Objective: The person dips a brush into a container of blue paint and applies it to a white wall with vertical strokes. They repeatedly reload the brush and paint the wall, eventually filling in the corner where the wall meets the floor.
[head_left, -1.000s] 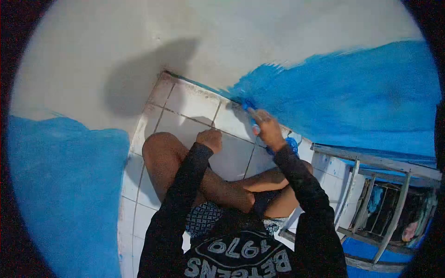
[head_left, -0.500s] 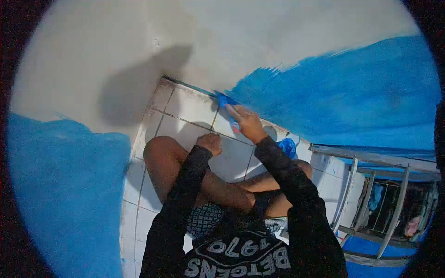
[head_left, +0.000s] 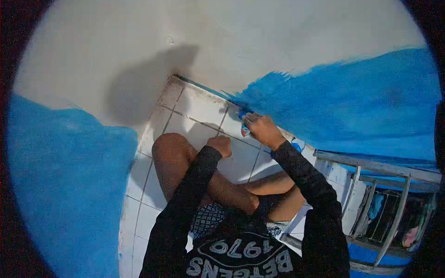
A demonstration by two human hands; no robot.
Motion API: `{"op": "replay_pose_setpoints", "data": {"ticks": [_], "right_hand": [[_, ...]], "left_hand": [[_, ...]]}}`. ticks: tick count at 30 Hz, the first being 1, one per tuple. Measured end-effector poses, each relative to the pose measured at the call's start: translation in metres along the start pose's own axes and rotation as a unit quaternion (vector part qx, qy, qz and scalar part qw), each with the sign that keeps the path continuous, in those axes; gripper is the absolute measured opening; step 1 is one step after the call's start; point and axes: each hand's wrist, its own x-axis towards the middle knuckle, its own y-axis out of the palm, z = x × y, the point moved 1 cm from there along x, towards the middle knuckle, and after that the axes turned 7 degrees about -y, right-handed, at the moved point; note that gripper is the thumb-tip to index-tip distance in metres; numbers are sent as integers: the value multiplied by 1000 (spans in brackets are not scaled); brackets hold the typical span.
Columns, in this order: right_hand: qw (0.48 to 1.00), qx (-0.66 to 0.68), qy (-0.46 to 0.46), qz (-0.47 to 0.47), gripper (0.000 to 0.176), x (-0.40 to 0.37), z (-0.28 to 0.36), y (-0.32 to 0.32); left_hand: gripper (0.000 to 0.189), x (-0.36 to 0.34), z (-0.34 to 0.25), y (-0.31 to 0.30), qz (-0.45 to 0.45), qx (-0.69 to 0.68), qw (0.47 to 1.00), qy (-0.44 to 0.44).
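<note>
My right hand [head_left: 264,129] is closed around a paintbrush [head_left: 244,131], mostly hidden by the fingers. Its blue-coated bristle end is at the bottom edge of the wall, where the fresh blue paint [head_left: 324,97] meets the tiled floor. Whether the bristles touch the wall is hard to tell. My left hand [head_left: 221,146] is a loose fist beside my bent knee, with nothing visible in it. Partly behind my right wrist is a small blue-stained container [head_left: 296,146].
White floor tiles [head_left: 194,120] lie between the two walls. Blue paint [head_left: 69,176] covers the lower left wall, with bare pale wall [head_left: 222,41] above. At the right stands a wooden ladder-like frame [head_left: 394,217]. My folded legs [head_left: 227,185] are under my arms.
My right hand and the paintbrush have moved right and closer along the wall's bottom edge. The view has shifted slightly, and my right forearm now covers more of the container. My left hand stays closed.
</note>
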Motion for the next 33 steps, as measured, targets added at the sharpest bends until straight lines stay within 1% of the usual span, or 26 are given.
{"op": "replay_pose_setpoints", "data": {"ticks": [1,2,4,5,6,8,9,11,12,13,14,15,16,17,19,20,21,23,24,25,26,27,29,31,32,33], "right_hand": [[999,-38,-3,24,35,4,0,1],[999,-40,-7,24,35,8,-3,1],[994,-32,-56,88,22,21,-14,0],[994,-32,-60,90,22,33,-13,-7],[993,-32,-76,83,19,46,-11,-13],[990,-40,-108,76,17,74,-9,-17],[988,-47,-125,77,17,88,-9,-15],[976,-51,-209,-26,17,114,0,-11],[975,-43,-216,-4,17,125,6,-11],[974,-34,-224,19,17,136,16,-17],[979,-7,-205,-19,17,148,21,-4],[981,19,-186,-57,18,159,24,12],[974,-18,-205,-94,21,164,29,18],[974,-21,-203,-95,21,167,34,20],[950,-45,-248,-182,22,167,43,21],[968,12,-186,-167,22,162,55,19],[968,10,-185,-168,22,157,56,16],[971,-27,-215,-98,21,139,48,22],[966,-105,-223,-78,21,127,43,28],[966,-106,-223,-77,21,114,35,39],[982,-44,-175,-63,21,100,26,50],[991,19,-127,-48,20,87,19,55],[986,-76,-146,-15,21,58,19,13],[997,-5,-51,66,23,37,20,-8],[996,-4,-54,68,23,22,13,-1],[994,-52,-54,78,25,7,5,10]], "left_hand": [[36,0,2,-2,20,4,1000,-5],[40,-1,5,-4,40,10,999,-10],[39,-9,2,-16,49,3,999,-15],[38,-14,0,-20,62,-1,998,-15],[38,-7,6,-3,65,-2,998,-15],[33,11,17,35,-134,-28,987,86],[33,10,14,30,-131,-24,987,91],[33,4,9,12,-34,6,995,98],[33,5,8,10,-35,10,994,101],[33,5,9,11,-27,4,998,65],[33,5,9,13,-18,-3,999,28],[33,3,10,12,-19,-1,999,29],[32,0,12,11,-35,-4,999,34],[31,-2,14,10,-52,-7,998,39],[29,-3,13,15,-75,-14,996,35],[28,-2,13,15,-95,-23,995,29],[28,0,14,15,-96,-22,995,30],[31,-2,14,13,-61,-29,997,43],[31,-3,12,12,-61,-30,997,44],[33,-4,10,10,-34,-12,998,41],[35,-4,9,9,-7,6,999,38],[35,-1,10,15,-7,6,999,37],[34,10,15,33,-8,-3,998,55],[33,-10,6,13,-12,-1,999,45],[33,-17,2,5,-16,2,999,38],[33,-15,1,7,-16,0,999,37]]}}
